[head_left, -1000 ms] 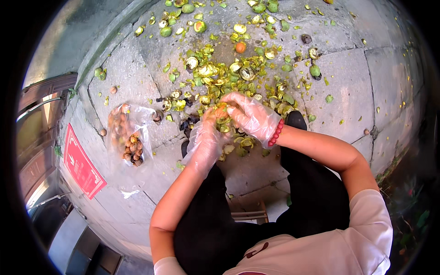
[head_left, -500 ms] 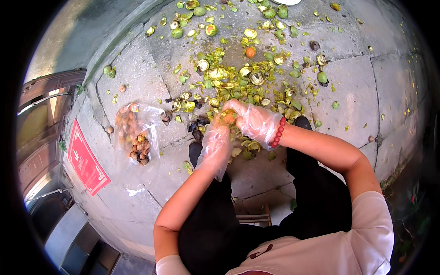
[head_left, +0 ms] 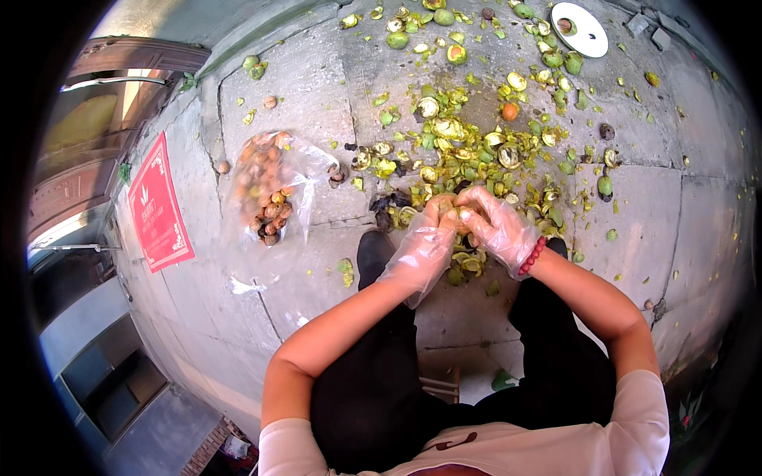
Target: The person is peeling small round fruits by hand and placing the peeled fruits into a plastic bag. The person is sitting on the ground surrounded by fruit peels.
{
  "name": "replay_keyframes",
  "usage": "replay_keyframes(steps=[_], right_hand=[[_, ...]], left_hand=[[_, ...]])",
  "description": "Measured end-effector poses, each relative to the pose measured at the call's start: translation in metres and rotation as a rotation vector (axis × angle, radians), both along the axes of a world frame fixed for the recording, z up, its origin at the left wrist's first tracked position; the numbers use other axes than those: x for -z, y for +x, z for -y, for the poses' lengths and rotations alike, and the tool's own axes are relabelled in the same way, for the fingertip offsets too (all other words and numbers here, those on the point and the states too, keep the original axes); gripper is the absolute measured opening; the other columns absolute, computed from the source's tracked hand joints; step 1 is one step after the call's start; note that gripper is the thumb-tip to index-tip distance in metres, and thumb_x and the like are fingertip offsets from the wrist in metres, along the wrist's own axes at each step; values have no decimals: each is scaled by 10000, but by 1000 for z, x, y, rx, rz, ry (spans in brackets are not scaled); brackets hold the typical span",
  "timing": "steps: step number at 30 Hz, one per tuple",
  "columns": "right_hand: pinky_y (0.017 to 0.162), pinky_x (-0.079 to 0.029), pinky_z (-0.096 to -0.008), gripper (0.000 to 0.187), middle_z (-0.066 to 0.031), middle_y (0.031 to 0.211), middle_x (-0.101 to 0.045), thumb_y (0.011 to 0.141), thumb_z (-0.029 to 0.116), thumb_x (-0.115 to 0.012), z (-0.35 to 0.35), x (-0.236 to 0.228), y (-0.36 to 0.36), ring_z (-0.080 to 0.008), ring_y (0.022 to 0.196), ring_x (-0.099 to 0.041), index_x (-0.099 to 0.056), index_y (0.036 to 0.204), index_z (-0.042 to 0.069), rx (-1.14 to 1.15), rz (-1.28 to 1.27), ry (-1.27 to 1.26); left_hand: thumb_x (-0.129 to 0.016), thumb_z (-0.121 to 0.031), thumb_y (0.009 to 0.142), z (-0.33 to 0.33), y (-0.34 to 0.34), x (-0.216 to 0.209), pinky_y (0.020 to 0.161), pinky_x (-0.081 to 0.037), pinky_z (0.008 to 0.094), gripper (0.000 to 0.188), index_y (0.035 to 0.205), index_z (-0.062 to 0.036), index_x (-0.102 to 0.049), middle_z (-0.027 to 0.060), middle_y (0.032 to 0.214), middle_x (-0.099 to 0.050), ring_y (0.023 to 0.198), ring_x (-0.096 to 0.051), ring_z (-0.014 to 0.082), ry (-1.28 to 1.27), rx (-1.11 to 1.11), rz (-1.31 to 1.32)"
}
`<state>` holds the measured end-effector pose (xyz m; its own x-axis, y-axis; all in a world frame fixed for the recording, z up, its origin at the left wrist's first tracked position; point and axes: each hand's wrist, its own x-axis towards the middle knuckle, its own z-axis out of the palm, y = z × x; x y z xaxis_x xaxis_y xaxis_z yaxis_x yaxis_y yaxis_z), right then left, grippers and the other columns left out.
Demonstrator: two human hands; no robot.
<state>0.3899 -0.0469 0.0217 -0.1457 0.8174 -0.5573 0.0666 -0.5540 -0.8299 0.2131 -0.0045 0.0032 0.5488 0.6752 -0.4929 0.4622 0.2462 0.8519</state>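
Observation:
My two hands meet low over a heap of green walnut hull pieces [head_left: 484,151], both in clear plastic gloves. My left hand [head_left: 429,238] is closed, its fingertips pressed against those of my right hand [head_left: 496,226], which wears a red bead bracelet [head_left: 533,256]. Between them they grip a walnut, mostly hidden behind the fingers. To the left lies a clear plastic bag [head_left: 298,186] with several brown walnuts [head_left: 272,214] in and at its mouth.
A white plate [head_left: 589,40] with a walnut on it stands at the far right. Hulls, whole green walnuts [head_left: 397,40] and an orange-brown nut [head_left: 509,111] lie scattered on the concrete. A red printed sheet [head_left: 156,208] lies left. My shoe [head_left: 373,258] is beside the hulls.
The view has turned, so the ground appears shifted right and the far plate shows more fully. My hands remain together, with their fingers now covering the walnut more.

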Motion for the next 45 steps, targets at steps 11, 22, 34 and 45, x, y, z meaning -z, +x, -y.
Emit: replay_keyframes(steps=[11, 22, 34, 45], right_hand=[[778, -502, -408, 232, -126, 924, -650, 988, 219, -469, -14, 33, -13, -392, 838, -618, -554, 1146, 72, -47, 82, -242], [873, -481, -401, 199, -156, 1056, -603, 970, 157, -526, 3, 63, -7, -335, 963, -599, -623, 1119, 70, -243, 439, 298], [775, -512, -326, 410, -68, 982, -619, 1033, 324, -423, -31, 33, -36, -146, 834, -592, -476, 1362, 85, 36, -35, 125], [763, -499, -286, 309, -54, 1037, -614, 1007, 273, -501, -33, 23, -31, -122, 878, -578, -540, 1227, 60, 177, -17, 314]], left_hand=[[-449, -329, 1023, -28, -28, 17, 936, -440, 386, 376, 1248, -58, -582, 152, 1116, -628, 1046, -594, 277, 79, 109, -152], [-631, -48, 800, -132, -149, 121, 823, -487, 437, 484, 1276, -87, -549, 192, 1148, -569, 970, -586, 362, 860, -26, -548], [-658, 86, 734, -28, -26, 27, 929, -479, 334, 540, 1230, -67, -509, 99, 1182, -435, 1068, -517, 199, 168, -143, 219], [-553, -221, 997, -14, -7, 18, 754, -460, 252, 387, 1311, -31, -429, 25, 1021, -533, 866, -519, 90, -410, -427, 433]])
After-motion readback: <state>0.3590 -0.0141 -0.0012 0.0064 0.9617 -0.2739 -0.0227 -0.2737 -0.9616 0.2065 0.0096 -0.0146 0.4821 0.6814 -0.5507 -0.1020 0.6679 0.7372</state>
